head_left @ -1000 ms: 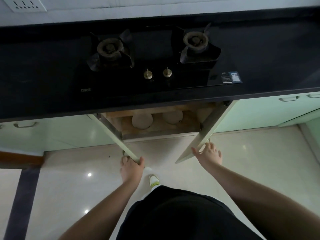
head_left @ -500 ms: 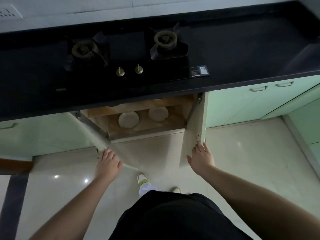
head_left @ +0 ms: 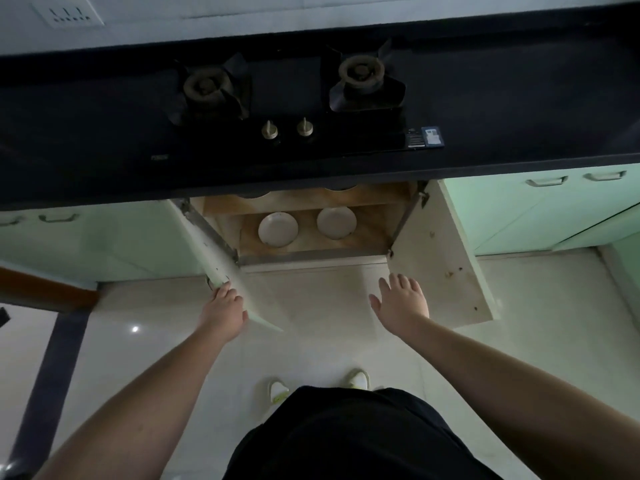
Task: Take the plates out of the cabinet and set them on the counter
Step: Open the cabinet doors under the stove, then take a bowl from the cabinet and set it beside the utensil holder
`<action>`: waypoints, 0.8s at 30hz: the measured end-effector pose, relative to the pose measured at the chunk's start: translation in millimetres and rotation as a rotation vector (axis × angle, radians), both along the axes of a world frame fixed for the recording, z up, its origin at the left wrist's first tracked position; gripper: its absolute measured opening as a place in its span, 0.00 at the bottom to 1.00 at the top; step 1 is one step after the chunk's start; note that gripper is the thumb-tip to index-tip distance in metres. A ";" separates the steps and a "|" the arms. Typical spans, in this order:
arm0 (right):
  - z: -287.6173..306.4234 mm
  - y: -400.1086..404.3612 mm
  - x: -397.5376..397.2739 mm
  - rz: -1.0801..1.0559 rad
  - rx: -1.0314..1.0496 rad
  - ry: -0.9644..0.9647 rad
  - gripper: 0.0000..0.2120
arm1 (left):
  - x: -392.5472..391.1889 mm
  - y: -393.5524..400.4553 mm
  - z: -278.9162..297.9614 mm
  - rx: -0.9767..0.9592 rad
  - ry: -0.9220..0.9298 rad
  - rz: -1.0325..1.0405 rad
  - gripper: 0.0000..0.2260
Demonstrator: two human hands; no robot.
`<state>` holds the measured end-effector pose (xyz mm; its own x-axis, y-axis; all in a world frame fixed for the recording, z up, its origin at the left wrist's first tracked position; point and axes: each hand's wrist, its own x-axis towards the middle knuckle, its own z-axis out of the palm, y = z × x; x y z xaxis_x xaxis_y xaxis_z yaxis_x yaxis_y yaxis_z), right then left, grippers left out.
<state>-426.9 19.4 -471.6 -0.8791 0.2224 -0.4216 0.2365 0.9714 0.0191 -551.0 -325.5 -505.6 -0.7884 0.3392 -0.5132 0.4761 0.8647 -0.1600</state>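
Note:
Two white plates lie side by side on the wooden floor of the open cabinet under the stove: a left plate [head_left: 278, 229] and a right plate [head_left: 336, 223]. My left hand [head_left: 224, 310] holds the outer edge of the left cabinet door [head_left: 214, 254]. The right cabinet door [head_left: 438, 258] stands swung wide open. My right hand [head_left: 401, 299] hovers in front of the cabinet with fingers spread, touching nothing. The black counter [head_left: 519, 109] runs above the cabinet.
A two-burner gas stove [head_left: 287, 98] with two knobs is set in the counter. Pale green cabinet doors [head_left: 540, 209] with handles flank the opening. The tiled floor [head_left: 318, 341] lies below, with my shoes at the bottom. A wall socket [head_left: 67, 13] sits top left.
The right door has swung fully open and my right hand has let go of it, moving left in front of the cabinet. My left hand stays on the left door.

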 end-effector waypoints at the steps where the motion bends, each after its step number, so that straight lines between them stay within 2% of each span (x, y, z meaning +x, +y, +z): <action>1: 2.6 -8.2 -5.5 0.014 -0.021 0.020 0.27 | 2.1 -5.3 1.4 -0.016 -0.001 -0.005 0.23; 8: 15.3 -82.7 -37.5 0.177 -0.150 0.091 0.30 | 22.1 -69.4 5.5 -0.064 0.043 -0.062 0.26; 18: 27.1 -214.2 -69.8 0.295 -0.172 0.120 0.30 | 41.9 -179.6 14.2 0.001 0.048 0.056 0.26; 24: 36.8 -264.1 -79.2 0.343 -0.155 0.117 0.30 | 32.3 -226.5 18.5 -0.042 0.075 0.109 0.28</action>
